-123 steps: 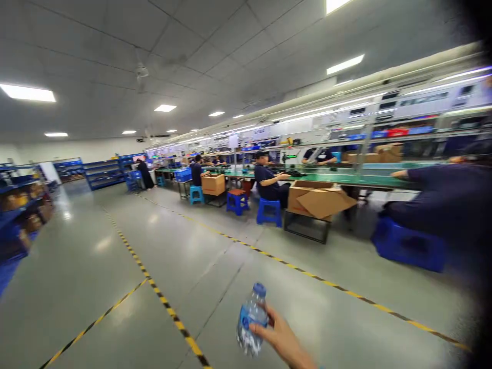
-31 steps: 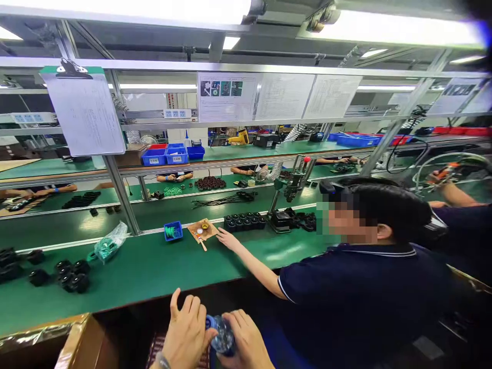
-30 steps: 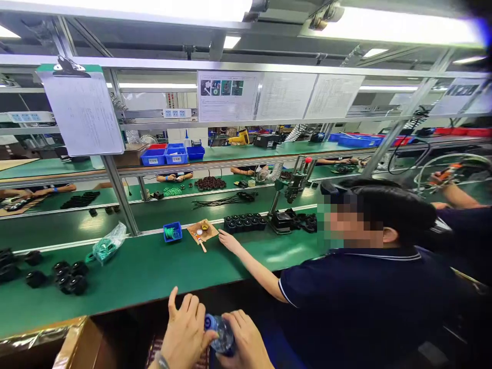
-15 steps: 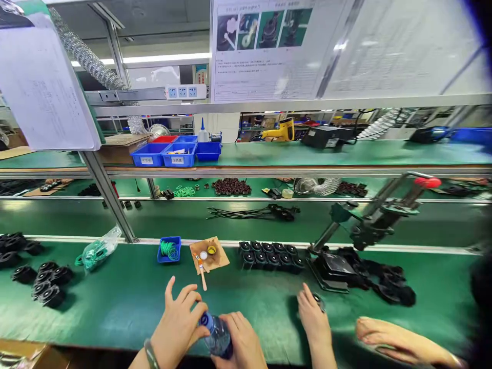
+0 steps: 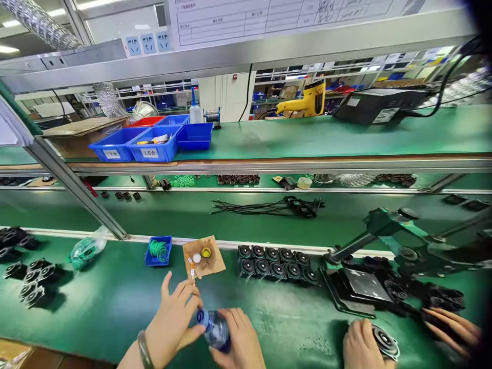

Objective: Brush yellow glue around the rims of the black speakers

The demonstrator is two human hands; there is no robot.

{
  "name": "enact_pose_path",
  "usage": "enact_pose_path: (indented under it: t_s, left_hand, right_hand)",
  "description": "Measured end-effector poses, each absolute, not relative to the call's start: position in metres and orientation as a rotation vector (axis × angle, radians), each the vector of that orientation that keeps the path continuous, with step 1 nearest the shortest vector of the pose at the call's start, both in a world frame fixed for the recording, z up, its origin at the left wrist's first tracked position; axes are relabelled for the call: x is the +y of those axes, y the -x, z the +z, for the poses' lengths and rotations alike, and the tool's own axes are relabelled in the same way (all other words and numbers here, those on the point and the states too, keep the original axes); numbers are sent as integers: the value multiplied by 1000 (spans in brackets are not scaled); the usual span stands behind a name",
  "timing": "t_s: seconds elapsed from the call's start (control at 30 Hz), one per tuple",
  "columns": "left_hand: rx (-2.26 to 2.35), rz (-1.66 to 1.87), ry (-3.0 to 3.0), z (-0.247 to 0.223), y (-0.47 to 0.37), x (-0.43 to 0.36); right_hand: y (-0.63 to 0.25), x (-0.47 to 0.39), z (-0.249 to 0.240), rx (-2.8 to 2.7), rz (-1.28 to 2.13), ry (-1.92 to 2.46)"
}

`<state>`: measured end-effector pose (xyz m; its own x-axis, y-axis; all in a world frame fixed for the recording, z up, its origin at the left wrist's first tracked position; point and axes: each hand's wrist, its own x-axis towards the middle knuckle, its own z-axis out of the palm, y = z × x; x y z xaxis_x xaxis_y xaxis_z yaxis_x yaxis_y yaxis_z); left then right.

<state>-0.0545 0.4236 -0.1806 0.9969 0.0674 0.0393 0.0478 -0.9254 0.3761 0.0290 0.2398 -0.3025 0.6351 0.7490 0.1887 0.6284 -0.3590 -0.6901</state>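
A clear plastic water bottle (image 5: 217, 332) with a blue cap (image 5: 203, 318) is tilted toward the left at the front of the green bench. My right hand (image 5: 243, 338) is wrapped around the bottle's body. At its top, my left hand (image 5: 175, 315), with a bangle at the wrist, pinches the cap between thumb and bent fingers. Just beyond my left hand lies a small brush (image 5: 191, 265) on a piece of brown cardboard (image 5: 215, 259), beside a white round lid (image 5: 197, 258) and a small yellow pot (image 5: 206, 252).
Rows of round black parts (image 5: 277, 264) stand right of the cardboard. A blue tray (image 5: 157, 262) holds green rings. At right, a co-worker's hand (image 5: 363, 343) holds a round black part (image 5: 385, 342); another hand (image 5: 453, 328) is near the hand press (image 5: 400, 230).
The view has tipped down and moved closer to the bench. My hands stay on the bottle and cap. The co-worker's hands have shifted right, toward the press.
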Motion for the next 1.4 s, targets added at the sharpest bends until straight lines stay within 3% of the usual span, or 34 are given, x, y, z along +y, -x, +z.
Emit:
enact_pose_path:
  t_s: [0.2, 0.47, 0.97, 1.4]
  left_hand:
    - [423, 186, -1939, -185, 46, 448]
    - [958, 566, -839, -258, 68, 502]
    - [1174, 644, -587, -326, 110, 543]
    - [1252, 706, -545, -325, 108, 548]
  right_hand:
    - [-57, 236, -313, -1070, 199, 2025]
    - [-111, 277, -310, -910, 590, 2440]
    - [-178, 367, -349, -1089, 859, 2775]
    - [-187, 386, -347, -1197, 962, 2913]
